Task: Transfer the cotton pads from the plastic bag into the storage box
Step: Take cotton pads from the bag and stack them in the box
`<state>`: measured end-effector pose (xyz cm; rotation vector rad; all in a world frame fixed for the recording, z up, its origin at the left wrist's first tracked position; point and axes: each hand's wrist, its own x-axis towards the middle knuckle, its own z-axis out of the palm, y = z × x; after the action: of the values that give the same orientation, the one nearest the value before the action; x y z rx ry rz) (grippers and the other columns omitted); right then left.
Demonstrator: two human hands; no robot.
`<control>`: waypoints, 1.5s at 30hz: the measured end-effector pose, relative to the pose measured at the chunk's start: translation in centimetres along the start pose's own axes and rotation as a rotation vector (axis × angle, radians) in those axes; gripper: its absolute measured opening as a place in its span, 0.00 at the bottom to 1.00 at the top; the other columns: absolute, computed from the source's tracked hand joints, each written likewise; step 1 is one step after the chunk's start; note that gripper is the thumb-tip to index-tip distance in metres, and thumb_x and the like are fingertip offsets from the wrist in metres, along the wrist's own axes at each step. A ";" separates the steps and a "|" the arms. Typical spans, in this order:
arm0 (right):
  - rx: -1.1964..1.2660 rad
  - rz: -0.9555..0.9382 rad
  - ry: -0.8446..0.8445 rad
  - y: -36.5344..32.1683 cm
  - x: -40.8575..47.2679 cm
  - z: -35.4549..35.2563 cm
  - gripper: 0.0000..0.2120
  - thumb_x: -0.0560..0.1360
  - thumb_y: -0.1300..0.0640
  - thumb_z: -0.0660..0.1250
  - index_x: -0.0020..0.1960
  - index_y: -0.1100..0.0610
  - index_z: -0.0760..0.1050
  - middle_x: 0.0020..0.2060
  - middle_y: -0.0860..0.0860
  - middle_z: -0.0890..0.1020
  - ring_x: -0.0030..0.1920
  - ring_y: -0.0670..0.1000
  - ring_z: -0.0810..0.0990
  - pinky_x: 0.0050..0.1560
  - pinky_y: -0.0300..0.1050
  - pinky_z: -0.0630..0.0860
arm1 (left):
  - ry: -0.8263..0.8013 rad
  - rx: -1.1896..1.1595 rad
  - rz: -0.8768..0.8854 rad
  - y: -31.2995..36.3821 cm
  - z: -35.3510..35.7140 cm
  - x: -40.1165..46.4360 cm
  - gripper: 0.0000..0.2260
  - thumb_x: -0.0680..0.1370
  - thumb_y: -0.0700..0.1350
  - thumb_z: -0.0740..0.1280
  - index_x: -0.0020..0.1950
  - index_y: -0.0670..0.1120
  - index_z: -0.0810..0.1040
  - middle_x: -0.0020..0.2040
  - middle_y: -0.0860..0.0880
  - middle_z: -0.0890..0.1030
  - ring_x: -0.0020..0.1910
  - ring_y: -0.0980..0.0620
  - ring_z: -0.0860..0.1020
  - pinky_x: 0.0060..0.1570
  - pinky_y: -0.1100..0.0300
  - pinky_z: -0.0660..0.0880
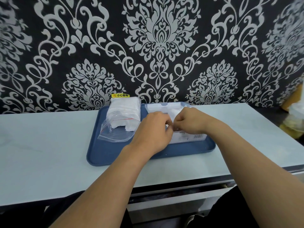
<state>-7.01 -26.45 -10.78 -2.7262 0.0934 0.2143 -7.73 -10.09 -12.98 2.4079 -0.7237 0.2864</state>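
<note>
A clear zip plastic bag full of white cotton pads lies on the left half of a blue tray, its open mouth toward me. The clear storage box sits on the tray's right half, its lid standing open at the back. My left hand and my right hand meet over the box, fingers pinched together on white cotton pads inside it. The hands hide most of the box's inside.
The tray rests on a pale tabletop against a black-and-silver patterned wall. A yellow warning sticker shows behind the bag. Cluttered bags sit at the far right edge. An open drawer gap runs below the table's front edge.
</note>
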 end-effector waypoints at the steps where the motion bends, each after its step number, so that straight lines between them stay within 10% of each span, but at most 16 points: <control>1: -0.035 -0.008 0.018 -0.2 -0.3 -0.4 0.16 0.74 0.52 0.69 0.33 0.61 0.79 0.28 0.51 0.79 0.32 0.53 0.74 0.35 0.43 0.73 | 0.053 -0.067 0.018 0.2 -0.8 -0.1 0.07 0.75 0.44 0.69 0.51 0.49 0.84 0.49 0.52 0.84 0.48 0.52 0.80 0.50 0.53 0.78; 6: 0.081 -0.319 0.435 -5.6 -3.9 -0.7 0.08 0.72 0.56 0.68 0.35 0.53 0.83 0.29 0.44 0.82 0.32 0.44 0.80 0.37 0.41 0.76 | 0.423 -0.182 -0.108 -3.8 -7.4 -0.9 0.19 0.65 0.42 0.70 0.57 0.50 0.80 0.55 0.53 0.80 0.53 0.53 0.77 0.53 0.62 0.73; 10: 0.034 -0.546 0.081 -10.9 -5.1 4.2 0.09 0.78 0.57 0.63 0.49 0.53 0.83 0.34 0.45 0.81 0.35 0.45 0.78 0.37 0.42 0.72 | 0.041 -0.100 -0.416 -8.9 -8.7 -2.4 0.34 0.66 0.40 0.77 0.70 0.51 0.70 0.65 0.49 0.74 0.62 0.49 0.74 0.56 0.57 0.71; 15: -0.360 -0.319 0.272 -11.4 -2.2 6.9 0.06 0.79 0.60 0.61 0.55 0.55 0.74 0.50 0.54 0.80 0.47 0.60 0.80 0.38 0.48 0.65 | 0.080 -0.015 -0.469 -10.7 -7.1 -2.3 0.14 0.74 0.41 0.68 0.60 0.48 0.77 0.48 0.46 0.82 0.46 0.45 0.80 0.45 0.55 0.76; 23: -0.419 -0.220 0.408 -10.6 0.0 5.1 0.23 0.73 0.68 0.64 0.65 0.53 0.69 0.48 0.53 0.81 0.44 0.57 0.81 0.36 0.46 0.70 | 0.241 -0.081 -0.424 -8.5 -7.2 -1.6 0.18 0.75 0.41 0.64 0.64 0.48 0.79 0.50 0.43 0.82 0.49 0.44 0.80 0.51 0.55 0.77; 35: -0.344 -0.231 0.418 -9.8 1.5 5.3 0.14 0.70 0.68 0.63 0.51 0.53 0.76 0.46 0.53 0.80 0.40 0.58 0.76 0.38 0.46 0.68 | 0.111 0.192 -0.428 -7.1 -5.9 -0.8 0.32 0.68 0.46 0.73 0.72 0.55 0.70 0.65 0.46 0.73 0.63 0.43 0.72 0.50 0.54 0.73; 40: -0.335 -0.243 0.390 -9.4 1.7 5.2 0.19 0.73 0.66 0.63 0.60 0.50 0.76 0.50 0.53 0.81 0.48 0.59 0.82 0.40 0.46 0.71 | 0.036 0.169 -0.372 -8.0 -4.9 0.4 0.26 0.73 0.42 0.70 0.72 0.52 0.74 0.70 0.47 0.67 0.66 0.41 0.70 0.57 0.49 0.75; 45: -0.412 -0.226 0.363 -9.8 1.5 5.1 0.09 0.70 0.67 0.64 0.43 0.54 0.73 0.34 0.50 0.70 0.38 0.59 0.74 0.36 0.45 0.65 | 0.048 0.158 -0.348 -8.5 -4.9 0.0 0.27 0.73 0.39 0.70 0.72 0.51 0.72 0.68 0.47 0.71 0.64 0.42 0.74 0.58 0.49 0.75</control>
<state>-5.28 -15.52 -11.88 -3.1212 -0.1773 -0.3678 -3.18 -1.48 -13.25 2.6115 -0.2593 0.2644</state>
